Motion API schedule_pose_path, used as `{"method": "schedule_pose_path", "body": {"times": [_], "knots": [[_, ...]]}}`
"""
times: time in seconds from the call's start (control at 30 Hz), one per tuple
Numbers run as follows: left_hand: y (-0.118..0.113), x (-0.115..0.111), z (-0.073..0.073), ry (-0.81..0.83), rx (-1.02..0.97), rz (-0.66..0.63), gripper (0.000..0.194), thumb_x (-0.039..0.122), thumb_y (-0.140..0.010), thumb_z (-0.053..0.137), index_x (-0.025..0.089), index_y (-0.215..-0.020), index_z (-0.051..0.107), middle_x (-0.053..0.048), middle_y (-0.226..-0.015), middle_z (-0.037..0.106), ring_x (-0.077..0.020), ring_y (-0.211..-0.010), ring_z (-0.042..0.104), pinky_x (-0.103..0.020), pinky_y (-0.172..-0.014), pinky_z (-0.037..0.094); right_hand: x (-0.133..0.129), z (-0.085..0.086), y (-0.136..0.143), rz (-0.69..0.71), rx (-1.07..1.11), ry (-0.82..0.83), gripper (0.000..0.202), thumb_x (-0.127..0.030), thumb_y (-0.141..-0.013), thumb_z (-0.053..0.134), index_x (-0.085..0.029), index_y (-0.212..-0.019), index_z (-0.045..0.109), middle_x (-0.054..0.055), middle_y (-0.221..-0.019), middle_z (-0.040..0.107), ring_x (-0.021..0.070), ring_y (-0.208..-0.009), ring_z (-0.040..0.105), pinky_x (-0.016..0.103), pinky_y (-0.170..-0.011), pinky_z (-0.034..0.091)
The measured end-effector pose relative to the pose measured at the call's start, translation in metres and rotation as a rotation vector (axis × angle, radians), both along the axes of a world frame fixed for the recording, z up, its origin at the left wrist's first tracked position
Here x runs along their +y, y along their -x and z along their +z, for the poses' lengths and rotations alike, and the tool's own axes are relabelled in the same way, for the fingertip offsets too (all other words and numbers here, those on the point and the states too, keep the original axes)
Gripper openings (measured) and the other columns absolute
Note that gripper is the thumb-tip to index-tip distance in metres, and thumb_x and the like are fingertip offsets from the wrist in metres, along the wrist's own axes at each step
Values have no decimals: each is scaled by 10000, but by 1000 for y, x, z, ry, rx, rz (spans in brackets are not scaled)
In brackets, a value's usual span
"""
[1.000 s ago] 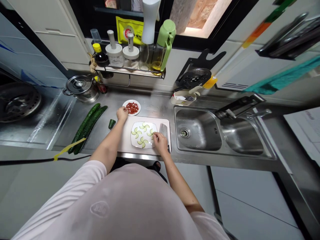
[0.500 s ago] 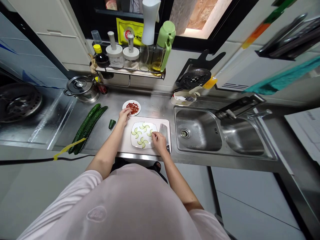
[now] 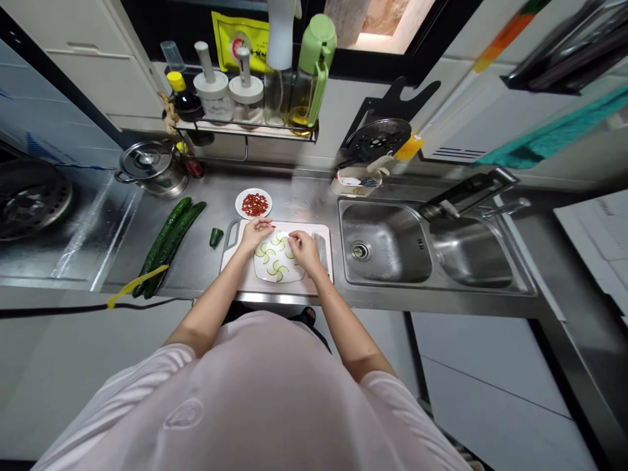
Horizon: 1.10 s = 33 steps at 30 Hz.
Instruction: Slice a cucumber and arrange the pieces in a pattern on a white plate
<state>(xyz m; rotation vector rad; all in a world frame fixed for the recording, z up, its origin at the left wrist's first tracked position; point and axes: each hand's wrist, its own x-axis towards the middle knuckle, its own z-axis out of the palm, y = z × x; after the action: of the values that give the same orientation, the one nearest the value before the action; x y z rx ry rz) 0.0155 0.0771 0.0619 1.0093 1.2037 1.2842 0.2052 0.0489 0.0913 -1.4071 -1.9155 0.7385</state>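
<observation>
Above the far edge of a white plate [image 3: 265, 272], my left hand [image 3: 257, 233] is closed in a pinch, with a small red piece at its fingertips. My right hand [image 3: 305, 251] hovers over the plate's right side, fingers pinched together; what they hold, if anything, is too small to make out. Thin cucumber slices [image 3: 277, 270] lie on the plate in pinwheel shapes, partly hidden by my hands. Under the plate is a light cutting board [image 3: 244, 282]. A knife [image 3: 321, 247] lies at its right side, partly covered by my right hand. Beyond stands a dish of red pieces [image 3: 254, 204].
Two whole cucumbers [image 3: 170, 245] and a cucumber stub [image 3: 216, 237] lie on the left. A lidded pot [image 3: 153, 169] stands behind them. The double sink [image 3: 387, 245] is on the right. A rack [image 3: 250, 129] of jars and bottles hangs on the back wall.
My left hand has moved from the dish of red pieces toward me and right, over the plate, with a red piece in its fingertips. My right hand has shifted slightly toward the plate's far side.
</observation>
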Motion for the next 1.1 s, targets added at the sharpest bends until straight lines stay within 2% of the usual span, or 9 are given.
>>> {"method": "schedule_pose_path", "body": {"times": [0.23, 0.47, 0.83, 0.9, 1.1], "knots": [[-11, -8, 3, -58, 112, -99, 369, 275, -611, 723, 144, -937, 610, -28, -783, 628, -105, -691, 575, -228, -647, 448, 16, 2, 12, 55, -53, -67, 174, -291, -864, 481, -207, -944, 611, 38, -920, 596, 194, -913, 502, 301, -832, 373], [-15, -7, 1, -86, 138, -132, 372, 270, -626, 714, 142, -956, 598, -30, -787, 629, -114, -735, 580, -229, -666, 436, 21, 4, 12, 116, -142, -38, 182, -275, -880, 456, -203, -948, 609, 58, -975, 562, 219, -981, 444, 323, -866, 336], [-16, -4, -6, -71, 134, -157, 391, 269, -615, 714, 140, -967, 606, -29, -771, 630, -103, -676, 564, -215, -610, 422, 25, -4, 13, 89, -169, -47, 156, -260, -871, 461, -203, -911, 601, 56, -942, 564, 230, -957, 430, 327, -851, 333], [-14, -4, -7, -65, 166, -145, 387, 269, -629, 699, 145, -985, 610, -33, -793, 638, -96, -659, 555, -211, -603, 420, 26, -6, 12, 72, -180, -36, 161, -264, -872, 459, -202, -914, 601, 59, -950, 564, 234, -964, 425, 334, -855, 329], [-3, 0, -14, -7, 309, 15, 306, 255, -653, 636, 154, -942, 633, -19, -763, 629, -74, -570, 497, -203, -568, 399, 26, -18, 7, 18, -236, -3, 157, -272, -869, 463, -212, -908, 603, 61, -980, 558, 240, -983, 403, 344, -849, 318]]}}
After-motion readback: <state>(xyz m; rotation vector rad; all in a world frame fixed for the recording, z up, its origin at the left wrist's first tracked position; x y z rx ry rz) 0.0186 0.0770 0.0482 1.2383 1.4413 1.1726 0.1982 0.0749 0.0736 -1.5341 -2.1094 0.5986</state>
